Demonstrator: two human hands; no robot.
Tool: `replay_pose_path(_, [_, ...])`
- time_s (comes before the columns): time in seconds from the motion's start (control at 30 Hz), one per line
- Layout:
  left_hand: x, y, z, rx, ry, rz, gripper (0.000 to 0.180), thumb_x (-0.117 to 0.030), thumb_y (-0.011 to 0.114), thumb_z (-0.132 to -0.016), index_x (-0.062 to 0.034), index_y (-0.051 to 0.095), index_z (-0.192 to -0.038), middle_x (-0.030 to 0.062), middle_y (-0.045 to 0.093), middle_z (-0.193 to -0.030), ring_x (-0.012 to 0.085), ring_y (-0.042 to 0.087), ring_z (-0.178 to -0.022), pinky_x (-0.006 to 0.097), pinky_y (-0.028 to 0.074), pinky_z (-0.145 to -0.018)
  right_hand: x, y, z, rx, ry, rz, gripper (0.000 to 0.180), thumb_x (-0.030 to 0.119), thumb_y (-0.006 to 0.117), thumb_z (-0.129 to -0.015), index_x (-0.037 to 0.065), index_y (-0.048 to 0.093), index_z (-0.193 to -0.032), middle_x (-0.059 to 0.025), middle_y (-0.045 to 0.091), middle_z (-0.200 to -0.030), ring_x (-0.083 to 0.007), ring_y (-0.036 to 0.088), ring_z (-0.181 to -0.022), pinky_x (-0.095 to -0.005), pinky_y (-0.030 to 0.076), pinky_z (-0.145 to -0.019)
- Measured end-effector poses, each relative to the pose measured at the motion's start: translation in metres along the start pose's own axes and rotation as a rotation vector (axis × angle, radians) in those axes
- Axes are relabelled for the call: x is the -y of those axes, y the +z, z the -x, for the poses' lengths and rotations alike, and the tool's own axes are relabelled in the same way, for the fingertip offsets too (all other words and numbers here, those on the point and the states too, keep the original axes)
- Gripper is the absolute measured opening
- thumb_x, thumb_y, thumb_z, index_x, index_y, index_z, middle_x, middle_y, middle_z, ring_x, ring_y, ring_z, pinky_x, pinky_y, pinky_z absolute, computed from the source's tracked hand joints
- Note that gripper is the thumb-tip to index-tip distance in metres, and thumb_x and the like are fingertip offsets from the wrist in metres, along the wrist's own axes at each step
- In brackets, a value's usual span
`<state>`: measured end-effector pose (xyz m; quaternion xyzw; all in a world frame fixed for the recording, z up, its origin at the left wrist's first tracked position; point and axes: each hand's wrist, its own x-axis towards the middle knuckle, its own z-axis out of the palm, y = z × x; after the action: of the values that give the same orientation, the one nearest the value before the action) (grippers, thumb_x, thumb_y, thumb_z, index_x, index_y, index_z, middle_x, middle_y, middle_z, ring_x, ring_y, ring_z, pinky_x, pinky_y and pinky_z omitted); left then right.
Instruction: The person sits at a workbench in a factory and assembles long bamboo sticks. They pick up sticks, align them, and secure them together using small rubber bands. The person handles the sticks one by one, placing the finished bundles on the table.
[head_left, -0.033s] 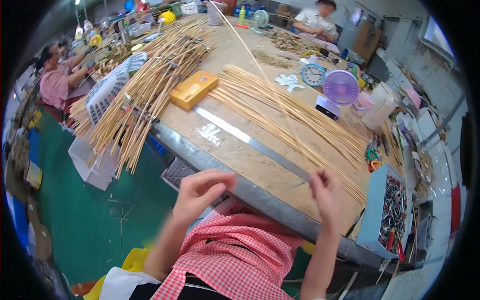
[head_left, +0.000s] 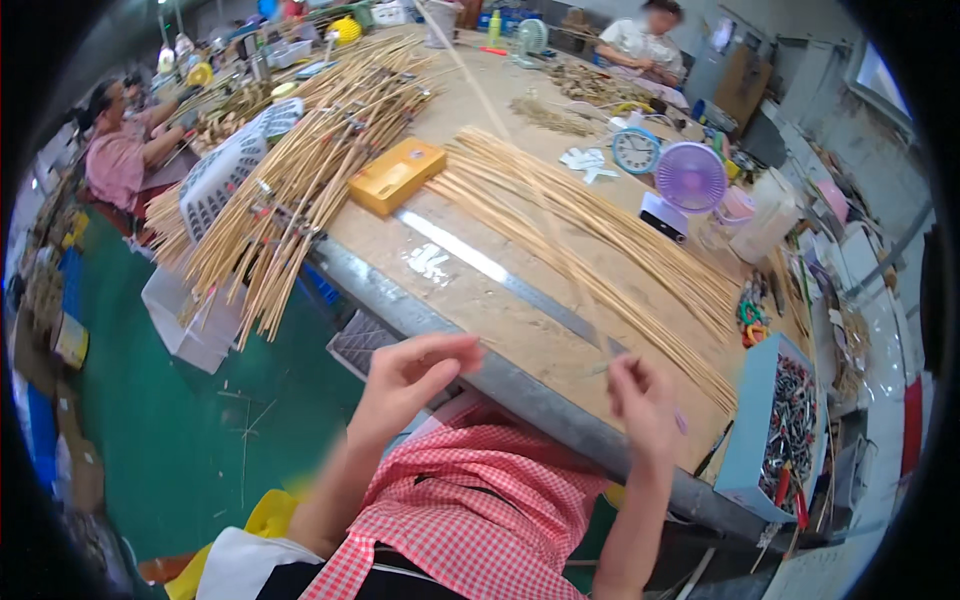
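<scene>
Pinching a long thin pale bamboo strip point(head_left: 520, 170) near its lower end, the right hand point(head_left: 640, 405) has its fingers closed on it; the strip runs up across the wooden work surface point(head_left: 480, 300). The left hand point(head_left: 405, 380) hovers over the surface's metal edge point(head_left: 520, 385), fingers loosely apart and holding nothing. Beyond lie a fanned pile of bamboo strips point(head_left: 600, 235) and a flat orange box point(head_left: 397, 176).

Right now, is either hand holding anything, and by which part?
The right hand pinches the near end of a long thin bamboo stick that runs away across the workbench. The left hand looks empty.
</scene>
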<state>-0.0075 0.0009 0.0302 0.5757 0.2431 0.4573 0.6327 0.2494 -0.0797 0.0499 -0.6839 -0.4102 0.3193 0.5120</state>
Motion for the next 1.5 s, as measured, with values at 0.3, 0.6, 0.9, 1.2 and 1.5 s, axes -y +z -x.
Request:
replay_pose_path(0.3, [0.015,-0.018,-0.009,-0.233,-0.008,0.262,0.031,-0.016,0.054,-0.090,0.0078,0.055,-0.111,0.0220,0.064,-0.099,0.0294,0.065,-0.090,0.039,0.054,-0.079,-0.031,0.071,0.060,0.337,0.167,-0.420,0.002,-0.003,0.056,-0.084,-0.004,0.058,-0.086,0.0002,0.054,-0.068,-0.0021,0.046,-0.055,-0.0159,0.034,-0.048])
replay_pose_path(0.6, [0.030,-0.032,-0.012,-0.307,-0.050,0.271,0.022,-0.013,0.060,-0.086,0.0064,0.061,-0.097,0.0192,0.066,-0.086,0.0270,0.068,-0.077,0.035,0.058,-0.066,-0.040,0.078,0.057,0.224,-0.013,-0.296,0.005,-0.006,0.055,-0.083,-0.005,0.059,-0.081,-0.0045,0.059,-0.072,-0.0085,0.052,-0.061,-0.0200,0.041,-0.055])
replay_pose_path(0.9, [0.039,-0.034,-0.011,-0.321,-0.060,0.205,0.023,-0.014,0.061,-0.086,0.0060,0.061,-0.097,0.0196,0.066,-0.086,0.0255,0.068,-0.077,0.033,0.058,-0.066,-0.026,0.079,0.057,0.039,-0.319,0.025,0.004,-0.007,0.058,-0.078,-0.004,0.059,-0.080,-0.0075,0.060,-0.074,-0.0110,0.054,-0.065,-0.0218,0.042,-0.059])
replay_pose_path(1.2, [0.039,-0.035,-0.010,-0.362,-0.108,0.227,0.026,-0.016,0.061,-0.086,0.0055,0.060,-0.101,0.0182,0.067,-0.087,0.0245,0.068,-0.077,0.029,0.056,-0.062,-0.026,0.082,0.057,0.061,-0.433,0.088,0.004,-0.008,0.058,-0.076,-0.005,0.057,-0.080,-0.0130,0.061,-0.075,-0.0201,0.059,-0.066,-0.0266,0.045,-0.061])
replay_pose_path(1.5, [0.040,-0.036,-0.012,-0.330,-0.098,0.222,0.026,-0.016,0.061,-0.086,0.0052,0.060,-0.102,0.0177,0.067,-0.087,0.0236,0.068,-0.077,0.027,0.056,-0.060,-0.024,0.080,0.056,0.098,-0.433,0.135,0.003,-0.008,0.055,-0.078,-0.005,0.056,-0.080,-0.0149,0.058,-0.073,-0.0229,0.058,-0.063,-0.0283,0.044,-0.058])
